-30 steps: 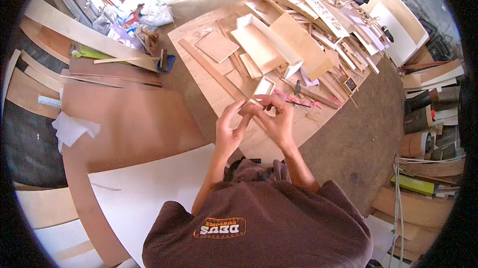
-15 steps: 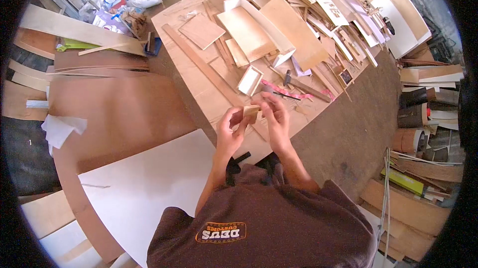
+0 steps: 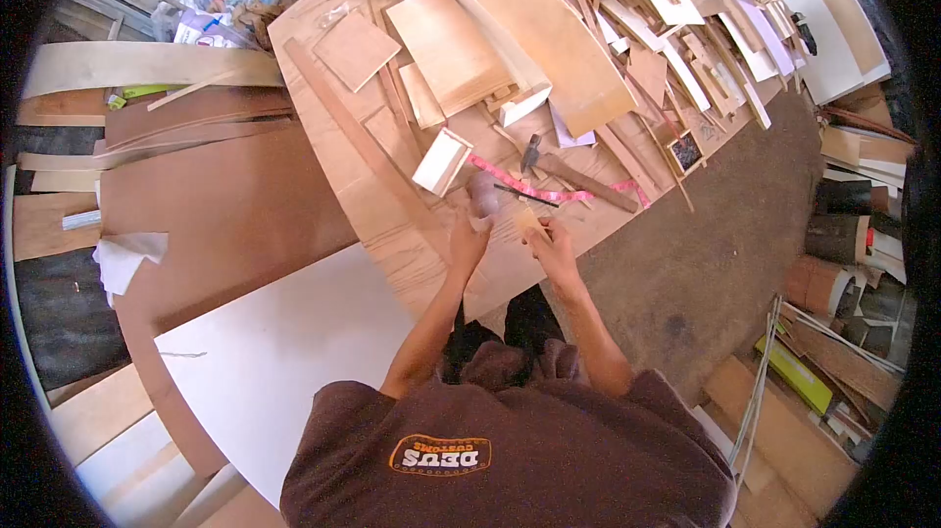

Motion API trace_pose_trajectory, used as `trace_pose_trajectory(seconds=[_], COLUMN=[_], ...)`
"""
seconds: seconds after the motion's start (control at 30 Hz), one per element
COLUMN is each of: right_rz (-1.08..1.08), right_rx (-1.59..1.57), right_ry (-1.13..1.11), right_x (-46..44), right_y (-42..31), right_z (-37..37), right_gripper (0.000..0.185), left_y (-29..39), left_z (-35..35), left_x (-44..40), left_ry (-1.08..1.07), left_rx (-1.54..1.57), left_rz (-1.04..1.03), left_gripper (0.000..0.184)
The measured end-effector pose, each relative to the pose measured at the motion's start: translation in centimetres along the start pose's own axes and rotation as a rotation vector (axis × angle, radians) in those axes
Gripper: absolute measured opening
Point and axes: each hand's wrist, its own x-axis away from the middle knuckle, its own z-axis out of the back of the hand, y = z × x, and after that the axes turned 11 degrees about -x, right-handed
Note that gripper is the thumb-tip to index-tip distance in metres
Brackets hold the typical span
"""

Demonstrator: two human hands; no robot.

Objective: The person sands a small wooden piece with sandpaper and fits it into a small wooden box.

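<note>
My right hand (image 3: 555, 251) pinches a small, thin piece of pale wood (image 3: 527, 222) above the near part of the worktable. To its left, the fingers of my left hand (image 3: 469, 239) close at the lower end of a rounded greyish-pink thing (image 3: 482, 195). That thing is blurred and I cannot make out its kind. A black strip (image 3: 526, 196) lies just beyond my hands, beside a pink patterned ribbon (image 3: 510, 182). A small white-bottomed wooden box (image 3: 443, 162) rests to the left of them, and a hammer (image 3: 578, 178) lies to the right.
The wooden worktable (image 3: 343, 170) carries a larger open box (image 3: 466, 48), a plywood panel (image 3: 559, 48) and a heap of wood offcuts (image 3: 706, 57). A white sheet (image 3: 294, 352) lies at my left. Boards are stacked along both sides. Bare floor (image 3: 701, 224) shows at right.
My hands have drawn apart. The small wood piece, earlier between both hands, is now in my right hand only. My left hand has reached to the rounded thing. The view has shifted.
</note>
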Motion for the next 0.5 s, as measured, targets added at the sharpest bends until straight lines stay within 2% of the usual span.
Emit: trace_pose_trajectory(seconds=[0.07,0.1,0.17,0.2,0.27,0.3,0.37,0.4,0.47,0.5], right_rz=[-0.034,-0.038,-0.049,-0.037,-0.018,-0.043,-0.064,-0.037,-0.001,0.079], right_rx=[0.054,0.076,0.106,0.088,0.061,0.037,0.007,0.011,0.009,0.049], right_ry=[-0.019,-0.053,-0.094,-0.116,-0.164,-0.188,-0.243,-0.268,-0.331,-0.342], right_x=[-1.4,-1.7,-2.0,-2.2,-2.4,-2.3,-2.4,-2.6,-3.4,-3.7], right_y=[-0.2,-0.8,-1.8,-2.3,-3.7,-4.7,-5.3,-5.1,-4.3,-3.7], right_z=[1.5,2.0,3.1,3.4,3.7,3.6,3.1,2.7,1.1,0.0], right_gripper=[0.024,0.022,0.02,0.02,0.019,0.021,0.022,0.024,0.027,0.027], left_y=[1.1,2.4,5.5,5.8,6.0,6.2,6.2,6.2,6.1,6.3], left_z=[-2.1,-1.5,1.5,1.5,2.2,3.1,5.3,6.7,9.7,11.1], left_x=[-2.1,-2.8,-3.7,-3.6,-3.5,-3.2,-1.7,-1.0,0.1,0.5], left_ry=[0.139,0.136,-0.144,-0.138,-0.155,-0.135,-0.251,-0.219,-0.38,-0.345], left_rx=[0.129,0.127,-0.006,-0.006,0.341,0.329,0.701,0.691,1.065,1.058], left_rz=[0.037,0.044,0.27,0.277,0.282,0.289,0.335,0.341,0.411,0.413], left_gripper=[0.056,0.056,0.056,0.056,0.059,0.059,0.064,0.064,0.063,0.063])
